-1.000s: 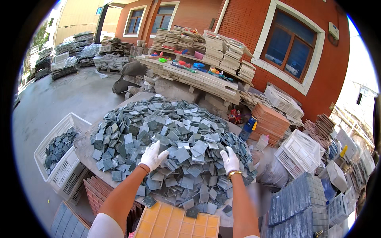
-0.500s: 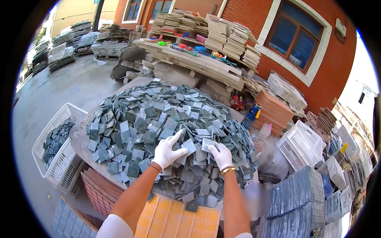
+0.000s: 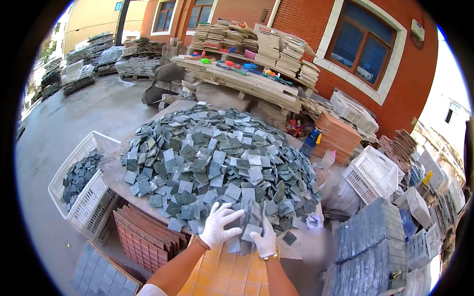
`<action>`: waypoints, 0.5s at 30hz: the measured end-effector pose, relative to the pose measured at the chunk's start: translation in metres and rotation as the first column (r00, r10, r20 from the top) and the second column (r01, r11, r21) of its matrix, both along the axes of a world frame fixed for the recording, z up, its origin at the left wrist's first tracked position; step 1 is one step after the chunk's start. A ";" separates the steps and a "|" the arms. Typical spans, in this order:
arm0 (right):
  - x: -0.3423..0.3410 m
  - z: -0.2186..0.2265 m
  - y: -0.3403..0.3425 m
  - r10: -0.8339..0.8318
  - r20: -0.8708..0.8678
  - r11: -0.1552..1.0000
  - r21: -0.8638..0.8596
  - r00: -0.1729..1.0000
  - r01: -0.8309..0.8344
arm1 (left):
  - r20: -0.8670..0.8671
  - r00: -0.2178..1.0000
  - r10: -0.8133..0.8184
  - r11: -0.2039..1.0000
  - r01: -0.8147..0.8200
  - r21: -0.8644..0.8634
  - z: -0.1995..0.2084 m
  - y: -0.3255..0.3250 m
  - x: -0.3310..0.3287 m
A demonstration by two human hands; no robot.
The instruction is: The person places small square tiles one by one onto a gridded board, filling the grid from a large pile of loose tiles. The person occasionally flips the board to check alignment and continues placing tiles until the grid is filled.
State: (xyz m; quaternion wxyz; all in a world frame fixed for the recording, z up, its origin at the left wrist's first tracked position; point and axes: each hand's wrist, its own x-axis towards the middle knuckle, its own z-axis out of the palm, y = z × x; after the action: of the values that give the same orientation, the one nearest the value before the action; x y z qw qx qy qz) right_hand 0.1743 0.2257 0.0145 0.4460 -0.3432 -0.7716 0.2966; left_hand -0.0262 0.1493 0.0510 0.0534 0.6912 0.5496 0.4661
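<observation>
A large heap of small square grey-green stone tiles point(image 3: 197, 158) spreads over a table in front of me. At its near edge, a cluster of tiles point(image 3: 251, 217) sits between my two white-gloved hands, above a yellow gridded tray point(image 3: 217, 274). My left hand point(image 3: 218, 228) has its fingers spread, touching the left side of the cluster. On the other side, my right hand point(image 3: 264, 240) curls thumb and fingers around tiles at the cluster's right edge. How many tiles it grips is hidden.
White crates point(image 3: 91, 197) with tiles stand at the left. Reddish gridded panels point(image 3: 143, 237) lean below them. Wrapped tile stacks point(image 3: 368, 237) and a white crate point(image 3: 374, 172) are at the right. A blue bottle point(image 3: 310, 141) stands behind the heap; one loose tile point(image 3: 290, 238) lies near my right hand.
Both hands have moved toward me, from the heap to the tray's far edge, with tiles drawn together between them. The dark tile lying on the tray's edge is no longer seen there.
</observation>
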 end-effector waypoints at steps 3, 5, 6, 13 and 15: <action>0.011 -0.011 -0.049 -0.110 0.187 0.993 -0.025 0.976 0.117 | -0.051 0.998 -0.047 0.999 0.046 -0.021 -0.016 -0.037 0.022; 0.018 -0.006 -0.078 -0.161 0.260 0.978 -0.085 0.952 0.189 | -0.158 0.981 -0.111 0.994 0.113 0.000 -0.015 -0.060 0.031; 0.022 -0.007 -0.090 -0.163 0.235 0.984 -0.026 0.958 0.174 | -0.124 0.974 -0.190 0.981 0.184 -0.060 -0.023 -0.069 0.036; 0.054 0.008 -0.111 -0.063 0.363 0.961 0.274 0.930 -0.042 | -0.097 0.969 0.229 0.972 -0.232 -0.029 -0.023 -0.125 0.017; 0.045 0.015 -0.096 0.054 0.373 0.963 0.226 0.926 -0.147 | -0.315 0.798 0.514 0.815 -0.569 -0.111 -0.034 -0.122 -0.014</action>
State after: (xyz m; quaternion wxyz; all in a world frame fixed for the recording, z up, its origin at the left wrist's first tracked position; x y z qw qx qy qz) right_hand 0.2190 0.1295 0.0294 0.3196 -0.2926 -0.8885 0.1511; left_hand -0.0399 0.0272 0.0167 -0.0889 0.5519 0.7709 0.3052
